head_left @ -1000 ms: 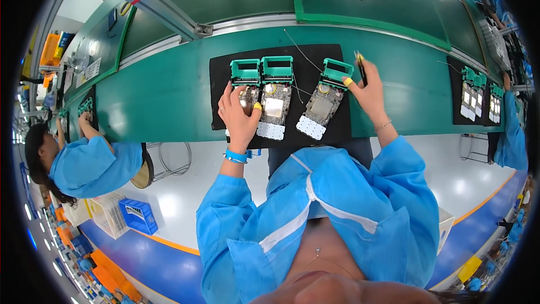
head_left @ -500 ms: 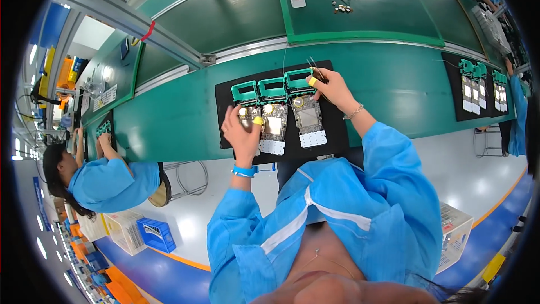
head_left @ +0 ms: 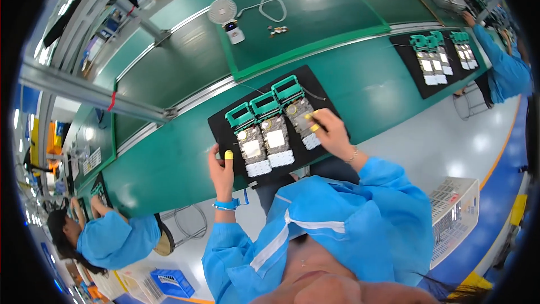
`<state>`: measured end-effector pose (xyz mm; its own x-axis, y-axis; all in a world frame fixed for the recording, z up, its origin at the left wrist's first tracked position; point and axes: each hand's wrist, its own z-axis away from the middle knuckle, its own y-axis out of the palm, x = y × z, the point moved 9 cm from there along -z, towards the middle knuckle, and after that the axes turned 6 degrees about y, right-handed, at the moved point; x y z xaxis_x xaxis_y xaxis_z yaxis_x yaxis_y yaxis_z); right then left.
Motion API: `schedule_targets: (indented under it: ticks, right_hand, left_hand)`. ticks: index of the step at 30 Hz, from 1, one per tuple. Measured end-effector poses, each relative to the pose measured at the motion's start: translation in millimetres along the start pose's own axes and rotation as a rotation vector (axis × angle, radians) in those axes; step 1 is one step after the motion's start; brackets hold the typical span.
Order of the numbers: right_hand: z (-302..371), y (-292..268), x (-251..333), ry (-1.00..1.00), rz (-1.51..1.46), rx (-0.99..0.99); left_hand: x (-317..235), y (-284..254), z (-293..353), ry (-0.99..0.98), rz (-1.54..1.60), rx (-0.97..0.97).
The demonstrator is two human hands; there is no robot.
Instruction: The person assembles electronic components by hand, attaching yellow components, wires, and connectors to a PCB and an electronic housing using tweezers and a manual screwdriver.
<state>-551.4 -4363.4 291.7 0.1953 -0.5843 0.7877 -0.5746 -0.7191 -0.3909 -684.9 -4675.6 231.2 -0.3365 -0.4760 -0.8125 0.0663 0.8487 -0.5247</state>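
Black mat (head_left: pixel 225 121), three boards, small fan (head_left: pixel 224 12)

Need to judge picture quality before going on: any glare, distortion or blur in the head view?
Head view: strong fisheye bending of the green bench edges; black vignette at the corners; lamp glare on the grey floor; the black mat and both hands, left, right, reasonably sharp.

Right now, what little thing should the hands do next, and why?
Probably press down with the right hand, since its yellow-capped fingertips already rest on the rightmost board on the black mat. The left hand sits at the mat's edge, steadying it.
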Motion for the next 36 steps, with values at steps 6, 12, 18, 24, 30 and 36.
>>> schedule_targets:
  ticks: [6, 12, 18, 24, 30, 36]
  right_hand:
    - [43.9, 94.9, 106.9, -0.055, 0.165, 0.064]
    - [45.5, 148.4, 146.1, 0.014, 0.375, 0.04]
    - [39.4, 194.5, 167.2, 0.04, 0.583, 0.037]
    - [29.1, 214.1, 157.8, 0.123, 0.689, -0.064]
    - [18.8, 222.8, 160.5, 0.088, 0.722, -0.142]
    - [13.2, 228.3, 158.5, 0.08, 0.75, -0.146]
  left_hand:
    - [-13.4, -11.1, -13.4, -0.021, 0.502, 0.253]
    - [-25.1, -28.5, -30.3, -0.086, 0.799, 0.466]
    - [-21.1, -28.5, -27.8, -0.116, 1.01, 0.649]
    - [-20.8, -25.4, -35.0, -0.091, 1.085, 0.803]
    - [-12.8, -21.4, -59.2, 0.046, 0.929, 0.797]
    - [21.2, -77.4, -83.7, 0.702, -0.394, 0.257]
